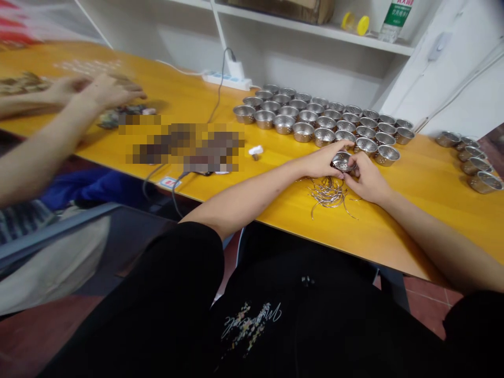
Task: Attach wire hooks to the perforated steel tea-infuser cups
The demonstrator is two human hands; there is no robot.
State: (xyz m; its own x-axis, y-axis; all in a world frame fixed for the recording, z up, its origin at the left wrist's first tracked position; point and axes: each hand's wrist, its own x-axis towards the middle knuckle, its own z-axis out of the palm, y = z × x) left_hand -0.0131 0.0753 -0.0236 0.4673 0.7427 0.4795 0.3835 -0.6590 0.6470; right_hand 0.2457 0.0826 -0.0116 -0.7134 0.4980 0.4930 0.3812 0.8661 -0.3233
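Metal cup (342, 161) shows partly between both hands (321, 160) (368, 177).

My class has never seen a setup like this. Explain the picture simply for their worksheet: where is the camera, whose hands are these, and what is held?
There is no machine here. One camera, worn on a person's head, looks forward and down, so the black-sleeved arms are the wearer's own. The left hand and right hand together hold a round, silver-coloured metal cup with small holes. Just below lies a loose heap of thin, curved, silvery wires. Similar metal cups in rows stand beyond the hands on the yellow-orange table, with a smaller group at the far right. At the left, another person's hands are separate. Pixelated patches hide some items.
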